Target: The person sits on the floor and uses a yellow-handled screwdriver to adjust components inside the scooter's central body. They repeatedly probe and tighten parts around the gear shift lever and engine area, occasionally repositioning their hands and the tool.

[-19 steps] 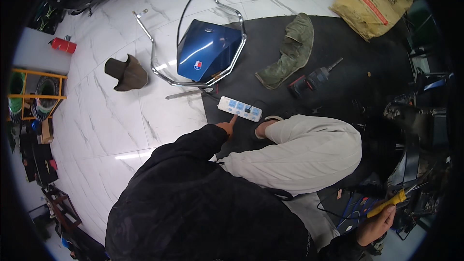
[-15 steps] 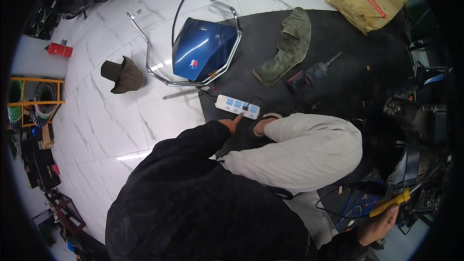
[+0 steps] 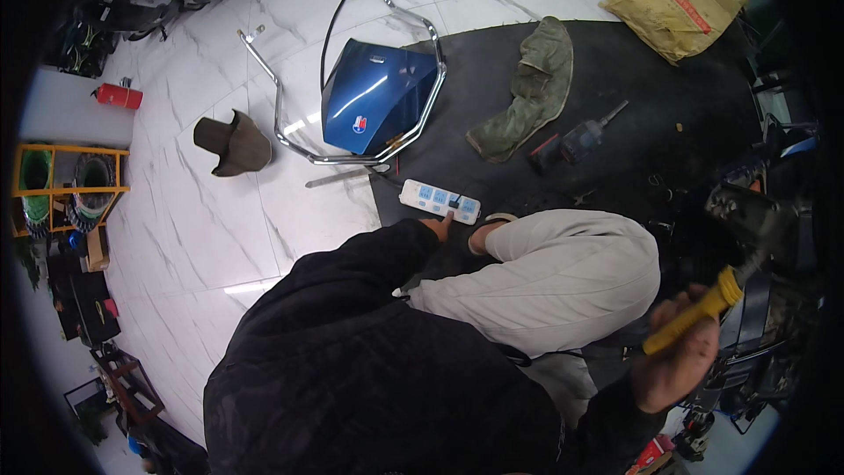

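A white power strip (image 3: 440, 200) with blue sockets lies at the edge of the black mat, a dark plug in one socket. My left hand (image 3: 437, 227) reaches to its near edge; an outstretched finger touches it beside the plug, while the other fingers are partly hidden by the sleeve. On the right, my right hand (image 3: 675, 361) is closed around the yellow handle of what looks like a soldering iron (image 3: 703, 306). Its grey metal shaft points up and right, and both hand and tool are slightly blurred.
A blue panel (image 3: 380, 97) lies within a bent chrome tube frame (image 3: 280, 114). A green fabric sleeve (image 3: 536, 92) and a cordless power tool (image 3: 567, 145) rest on the mat. Around them are a brown cover (image 3: 233, 145), a yellow sack (image 3: 673, 0) and dark machinery (image 3: 747, 211).
My right hand has lifted the yellow-handled soldering iron up and inward, its fingers now wrapped around the handle. My left finger has moved further onto the power strip, nearer the plug.
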A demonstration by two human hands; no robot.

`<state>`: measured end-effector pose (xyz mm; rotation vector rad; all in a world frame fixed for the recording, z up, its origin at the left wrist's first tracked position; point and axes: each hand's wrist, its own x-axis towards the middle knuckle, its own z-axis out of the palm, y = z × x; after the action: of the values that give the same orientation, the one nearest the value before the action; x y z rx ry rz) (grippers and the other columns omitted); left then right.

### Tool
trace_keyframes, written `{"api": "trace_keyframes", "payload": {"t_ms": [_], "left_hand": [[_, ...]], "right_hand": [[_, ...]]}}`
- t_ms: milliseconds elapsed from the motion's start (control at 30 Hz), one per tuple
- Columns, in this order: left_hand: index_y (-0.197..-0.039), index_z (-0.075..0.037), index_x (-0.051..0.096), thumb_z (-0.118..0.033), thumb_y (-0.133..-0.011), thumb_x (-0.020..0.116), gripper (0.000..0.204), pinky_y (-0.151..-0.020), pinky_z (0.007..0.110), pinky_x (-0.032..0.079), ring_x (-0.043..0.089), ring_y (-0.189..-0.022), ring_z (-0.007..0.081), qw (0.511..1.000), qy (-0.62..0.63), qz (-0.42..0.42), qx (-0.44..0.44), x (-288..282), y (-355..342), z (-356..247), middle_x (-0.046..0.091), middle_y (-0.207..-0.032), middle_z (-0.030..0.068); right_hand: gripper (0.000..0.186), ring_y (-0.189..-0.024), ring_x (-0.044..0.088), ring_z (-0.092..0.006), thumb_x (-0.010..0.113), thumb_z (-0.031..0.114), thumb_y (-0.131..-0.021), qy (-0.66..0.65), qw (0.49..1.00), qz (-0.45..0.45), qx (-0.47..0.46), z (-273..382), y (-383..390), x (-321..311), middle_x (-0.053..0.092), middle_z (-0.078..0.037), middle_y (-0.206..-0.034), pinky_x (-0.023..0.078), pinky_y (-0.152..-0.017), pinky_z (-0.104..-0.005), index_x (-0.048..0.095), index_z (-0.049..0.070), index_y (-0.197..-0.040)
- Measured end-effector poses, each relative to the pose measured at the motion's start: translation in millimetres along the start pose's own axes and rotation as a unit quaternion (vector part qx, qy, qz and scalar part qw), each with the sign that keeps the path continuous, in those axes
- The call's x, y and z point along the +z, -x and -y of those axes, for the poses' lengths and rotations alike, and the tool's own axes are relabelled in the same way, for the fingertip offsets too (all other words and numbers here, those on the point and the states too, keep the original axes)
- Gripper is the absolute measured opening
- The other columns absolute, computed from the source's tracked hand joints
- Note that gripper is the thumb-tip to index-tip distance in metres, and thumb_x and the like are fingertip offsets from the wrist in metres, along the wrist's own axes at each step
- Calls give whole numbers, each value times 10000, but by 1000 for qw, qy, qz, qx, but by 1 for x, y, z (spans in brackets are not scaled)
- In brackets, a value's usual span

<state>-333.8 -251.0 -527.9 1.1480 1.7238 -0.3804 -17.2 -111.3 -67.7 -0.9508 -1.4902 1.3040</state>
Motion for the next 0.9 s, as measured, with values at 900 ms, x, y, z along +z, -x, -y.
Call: {"api": "trace_keyframes", "payload": {"t_ms": [900], "left_hand": [[-1276,-91,692,-263,-877,822,454,-1074,482,533,654,-1236,387,956,-40,-240,164,-43,-27,25,661,-1315,147]], "right_hand": [[313,-709,541,-168,795,188,-1017,78,986,148,-18,-29,-29,64,586,-92,-867,451,-659,-313,713,-87,-1142]]}}
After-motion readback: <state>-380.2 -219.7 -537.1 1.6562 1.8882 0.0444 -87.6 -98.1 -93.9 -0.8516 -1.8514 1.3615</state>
